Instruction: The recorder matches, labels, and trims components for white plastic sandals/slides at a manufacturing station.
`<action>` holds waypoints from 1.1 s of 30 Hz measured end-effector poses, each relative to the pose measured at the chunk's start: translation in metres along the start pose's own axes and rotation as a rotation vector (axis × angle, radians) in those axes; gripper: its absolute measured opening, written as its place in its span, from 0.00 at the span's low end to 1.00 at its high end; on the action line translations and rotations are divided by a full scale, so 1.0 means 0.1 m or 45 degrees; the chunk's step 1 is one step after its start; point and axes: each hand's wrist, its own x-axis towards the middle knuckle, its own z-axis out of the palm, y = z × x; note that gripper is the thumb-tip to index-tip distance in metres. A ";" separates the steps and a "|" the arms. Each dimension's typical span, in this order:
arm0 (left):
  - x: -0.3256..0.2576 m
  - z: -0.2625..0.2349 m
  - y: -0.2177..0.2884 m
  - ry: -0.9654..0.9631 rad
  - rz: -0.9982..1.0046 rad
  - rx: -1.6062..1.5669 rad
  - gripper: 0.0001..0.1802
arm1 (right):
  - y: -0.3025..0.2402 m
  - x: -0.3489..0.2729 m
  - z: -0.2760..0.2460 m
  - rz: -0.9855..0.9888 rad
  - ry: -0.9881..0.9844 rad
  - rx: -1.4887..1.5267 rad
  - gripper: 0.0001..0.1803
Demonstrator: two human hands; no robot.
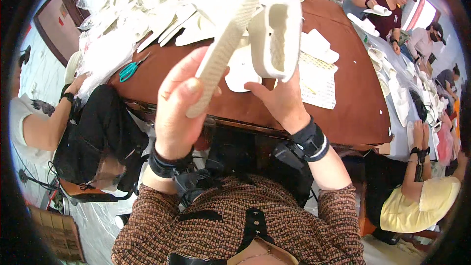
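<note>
My left hand (179, 95) grips a cream slipper (226, 41) by one end, with my thumb on its ridged side edge. That slipper is raised and seen edge-on, tilted up to the right. Close beside it, a second cream slipper (260, 44) stands upright in my right hand (284, 100), its hollow opening turned toward me. My right thumb points out to the left, and the fingers are hidden behind the slipper. Behind my hands, a white piece (240, 76) and a printed sheet (321, 86) lie on the brown table (353, 88).
Teal-handled scissors (129, 71) lie at the table's left. A heap of cream slippers (125, 17) and clear plastic covers the far left. To the right, a grey table (387, 49) carries more slippers. People sit close on both sides.
</note>
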 end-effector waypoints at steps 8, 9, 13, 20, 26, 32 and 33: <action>-0.04 0.04 -0.09 0.167 0.047 0.299 0.40 | 0.14 -0.11 -0.15 0.242 0.203 0.468 0.25; -0.04 -0.03 -0.13 0.166 0.097 0.338 0.36 | 0.13 -0.13 -0.22 0.349 0.187 0.569 0.21; -0.13 -0.30 -0.33 0.203 0.222 0.380 0.26 | 0.17 -0.05 -0.39 0.370 0.024 0.815 0.21; -0.29 -0.65 -0.75 0.428 0.136 0.989 0.21 | 0.34 -0.08 -0.13 0.674 -0.319 1.173 0.16; -0.43 -0.53 -0.93 0.312 0.188 1.617 0.26 | 0.60 -0.08 0.05 0.618 -0.378 0.769 0.19; -0.53 -0.64 -0.88 0.314 0.115 1.335 0.29 | 0.36 -0.08 0.01 0.602 -0.272 0.524 0.27; -0.54 -0.61 -0.87 0.285 0.149 1.337 0.29 | 0.42 -0.11 0.03 0.598 -0.280 0.526 0.27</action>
